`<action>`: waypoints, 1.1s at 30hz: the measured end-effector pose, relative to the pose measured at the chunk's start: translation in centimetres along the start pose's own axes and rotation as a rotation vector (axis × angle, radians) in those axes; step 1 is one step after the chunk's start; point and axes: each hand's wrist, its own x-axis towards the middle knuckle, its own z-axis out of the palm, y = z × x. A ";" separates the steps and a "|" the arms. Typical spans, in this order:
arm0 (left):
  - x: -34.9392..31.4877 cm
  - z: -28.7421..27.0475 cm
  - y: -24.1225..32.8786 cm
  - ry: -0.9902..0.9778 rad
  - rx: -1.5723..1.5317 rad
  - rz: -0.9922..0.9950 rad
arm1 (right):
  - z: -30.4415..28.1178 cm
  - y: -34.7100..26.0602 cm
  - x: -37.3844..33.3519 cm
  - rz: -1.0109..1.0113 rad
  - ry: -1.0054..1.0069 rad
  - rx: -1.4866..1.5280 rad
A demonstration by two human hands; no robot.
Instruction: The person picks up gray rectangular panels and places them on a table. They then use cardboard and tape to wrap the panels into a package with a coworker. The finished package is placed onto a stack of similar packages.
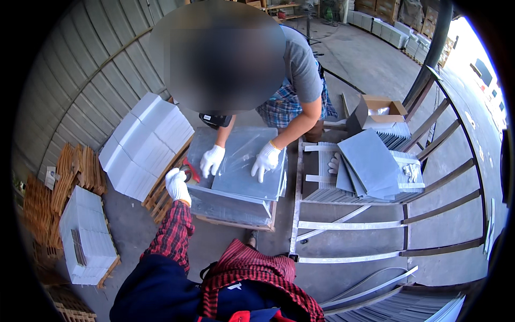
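Observation:
My left hand (177,187), in a white knit glove, is closed beside the left front corner of a wrapped stack. It appears to grip a red tape dispenser (194,174) with a roll in it; the fingers are partly hidden. The stack of flat grey panels (241,180) is covered in clear film and sits on a low wooden pallet (265,227). A pale strip (230,194) runs along its near top edge. My right hand is out of the picture. Across the stack, a co-worker presses two gloved hands (265,161) on the top panel.
To the right, a metal frame (351,225) bears fanned grey panels (370,163), white gloves (411,172) and an open carton (382,111). White stacks (147,145) on pallets stand at left, beside brown wooden pieces (70,182). More long panels (402,308) lie at lower right.

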 end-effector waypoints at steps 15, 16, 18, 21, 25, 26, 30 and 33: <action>0.2 1.1 0.5 -0.014 -0.050 -0.004 | 2.6 4.7 -2.5 0.087 0.051 0.144; 0.9 0.7 -0.1 -0.031 -0.043 0.023 | 2.8 5.1 -2.6 0.100 0.054 0.147; 0.1 1.3 0.7 -0.045 -0.067 -0.004 | 3.4 6.1 -3.2 0.125 0.055 0.161; 0.2 1.1 0.5 -0.043 -0.087 -0.012 | 3.8 7.3 -3.7 0.151 0.060 0.173; -0.1 0.3 0.5 -0.043 -0.082 -0.014 | 4.7 8.9 -4.6 0.175 0.062 0.198; -0.3 0.0 1.1 -0.045 -0.065 -0.006 | 4.8 8.9 -4.6 0.180 0.061 0.205; -1.5 -0.2 1.5 -0.047 -0.068 -0.048 | 5.4 10.0 -5.3 0.218 0.055 0.219; -1.1 -0.8 1.8 -0.049 -0.053 -0.016 | 6.0 10.4 -5.5 0.226 0.048 0.230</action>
